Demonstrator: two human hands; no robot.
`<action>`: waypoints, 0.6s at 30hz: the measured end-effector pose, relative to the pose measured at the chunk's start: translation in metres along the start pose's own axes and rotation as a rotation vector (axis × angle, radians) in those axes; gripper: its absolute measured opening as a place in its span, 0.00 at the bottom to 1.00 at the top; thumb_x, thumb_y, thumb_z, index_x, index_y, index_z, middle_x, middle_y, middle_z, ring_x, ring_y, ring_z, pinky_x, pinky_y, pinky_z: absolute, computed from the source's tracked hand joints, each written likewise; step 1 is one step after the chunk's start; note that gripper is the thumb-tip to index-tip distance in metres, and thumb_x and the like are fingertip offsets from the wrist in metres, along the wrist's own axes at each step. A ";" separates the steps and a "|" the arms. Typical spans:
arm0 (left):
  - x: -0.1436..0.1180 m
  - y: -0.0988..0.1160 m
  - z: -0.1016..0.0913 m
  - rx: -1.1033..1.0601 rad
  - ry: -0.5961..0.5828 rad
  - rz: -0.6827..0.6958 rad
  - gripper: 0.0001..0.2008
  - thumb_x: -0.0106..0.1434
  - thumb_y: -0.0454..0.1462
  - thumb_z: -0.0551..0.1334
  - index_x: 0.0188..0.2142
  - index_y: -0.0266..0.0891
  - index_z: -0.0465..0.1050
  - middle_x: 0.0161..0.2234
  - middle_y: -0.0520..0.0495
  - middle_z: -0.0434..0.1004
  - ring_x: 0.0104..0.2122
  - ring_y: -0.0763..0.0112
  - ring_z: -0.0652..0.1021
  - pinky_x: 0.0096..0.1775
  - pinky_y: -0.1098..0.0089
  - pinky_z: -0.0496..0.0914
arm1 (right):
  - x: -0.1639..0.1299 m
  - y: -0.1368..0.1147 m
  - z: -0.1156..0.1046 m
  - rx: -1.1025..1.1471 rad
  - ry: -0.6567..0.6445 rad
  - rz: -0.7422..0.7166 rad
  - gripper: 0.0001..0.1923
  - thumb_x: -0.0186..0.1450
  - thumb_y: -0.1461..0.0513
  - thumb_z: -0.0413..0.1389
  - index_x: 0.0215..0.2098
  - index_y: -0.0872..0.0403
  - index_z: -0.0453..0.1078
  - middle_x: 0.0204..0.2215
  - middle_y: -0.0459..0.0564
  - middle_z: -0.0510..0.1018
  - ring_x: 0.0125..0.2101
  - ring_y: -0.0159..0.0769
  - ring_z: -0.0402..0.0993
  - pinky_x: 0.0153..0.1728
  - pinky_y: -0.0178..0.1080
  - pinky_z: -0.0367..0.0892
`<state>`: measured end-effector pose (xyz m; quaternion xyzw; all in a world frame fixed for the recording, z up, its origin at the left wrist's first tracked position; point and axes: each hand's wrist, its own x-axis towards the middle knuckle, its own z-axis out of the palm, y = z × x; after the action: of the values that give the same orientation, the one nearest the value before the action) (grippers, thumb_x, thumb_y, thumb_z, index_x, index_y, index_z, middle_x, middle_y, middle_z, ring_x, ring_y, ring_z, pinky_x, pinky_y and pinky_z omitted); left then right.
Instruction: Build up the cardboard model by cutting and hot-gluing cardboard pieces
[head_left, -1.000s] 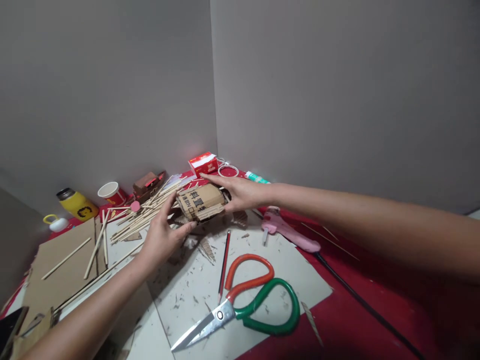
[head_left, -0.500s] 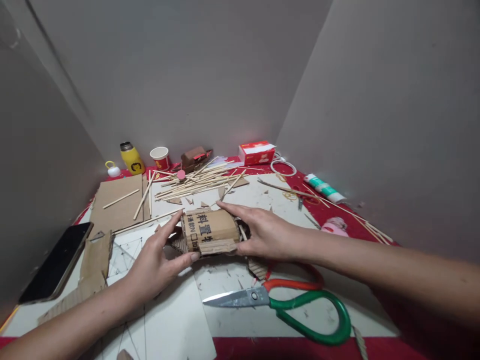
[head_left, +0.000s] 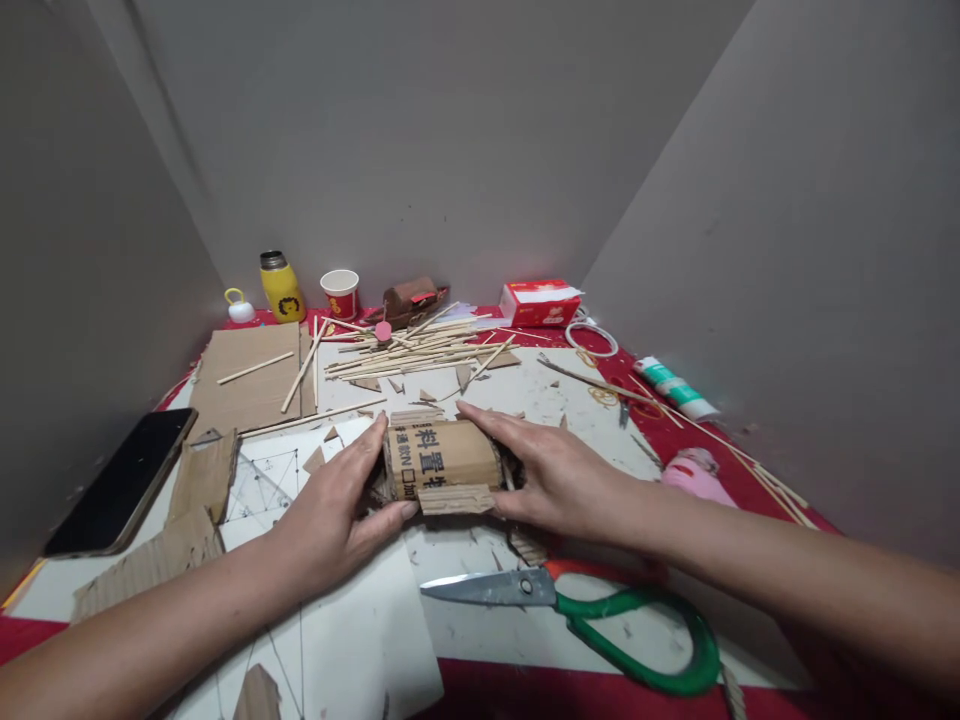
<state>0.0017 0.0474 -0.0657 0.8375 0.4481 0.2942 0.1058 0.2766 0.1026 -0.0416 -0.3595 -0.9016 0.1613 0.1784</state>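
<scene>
A curved piece of brown cardboard (head_left: 454,452) with black printed characters sits between my two hands on the white board. My left hand (head_left: 341,500) grips its left end, thumb at the near edge and fingers at the far side. At the right end, my right hand (head_left: 547,475) closes around it in the same way. A strip of bare corrugation shows along its near edge. Just in front lie scissors (head_left: 525,587) with green and orange handles, blades pointing left. Under my left forearm is a paper sheet (head_left: 360,640) with drawn lines.
Thin wooden sticks (head_left: 427,352) lie piled behind the hands. A phone (head_left: 124,480) and cardboard sheets (head_left: 247,370) are at the left. Along the back stand a yellow bottle (head_left: 283,290), a paper cup (head_left: 340,295) and a red tissue pack (head_left: 540,303). A green-and-white tube (head_left: 675,388) lies right.
The whole scene has shifted a little to the right as the camera view moved. Both hands keep their hold on the cardboard piece, which looks almost unchanged.
</scene>
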 end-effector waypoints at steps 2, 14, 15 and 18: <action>0.000 0.003 0.001 0.017 0.005 -0.001 0.41 0.66 0.42 0.60 0.70 0.42 0.36 0.66 0.33 0.58 0.63 0.53 0.65 0.58 0.52 0.67 | -0.001 0.000 0.001 -0.013 0.009 -0.012 0.43 0.59 0.58 0.59 0.69 0.58 0.51 0.62 0.63 0.66 0.58 0.51 0.69 0.55 0.52 0.69; -0.004 0.009 0.011 0.065 -0.039 -0.036 0.43 0.66 0.44 0.57 0.70 0.35 0.31 0.65 0.25 0.57 0.63 0.48 0.64 0.58 0.47 0.67 | -0.003 -0.002 0.004 -0.052 0.042 -0.045 0.43 0.60 0.58 0.60 0.69 0.53 0.49 0.62 0.61 0.67 0.58 0.49 0.69 0.54 0.52 0.70; -0.004 0.010 0.011 0.071 -0.037 -0.035 0.42 0.66 0.44 0.57 0.70 0.34 0.31 0.64 0.25 0.58 0.63 0.48 0.65 0.57 0.47 0.67 | -0.003 -0.002 0.005 -0.053 0.040 -0.046 0.43 0.60 0.59 0.60 0.69 0.53 0.49 0.62 0.62 0.67 0.58 0.49 0.69 0.54 0.53 0.70; -0.003 0.011 0.012 0.092 -0.021 -0.031 0.42 0.66 0.44 0.56 0.69 0.32 0.32 0.62 0.24 0.61 0.61 0.46 0.68 0.54 0.48 0.70 | -0.004 -0.001 0.005 -0.056 0.028 -0.041 0.44 0.58 0.61 0.60 0.70 0.53 0.48 0.61 0.62 0.67 0.58 0.49 0.69 0.54 0.53 0.70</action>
<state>0.0147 0.0392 -0.0713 0.8375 0.4731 0.2626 0.0765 0.2764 0.0982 -0.0469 -0.3478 -0.9105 0.1272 0.1840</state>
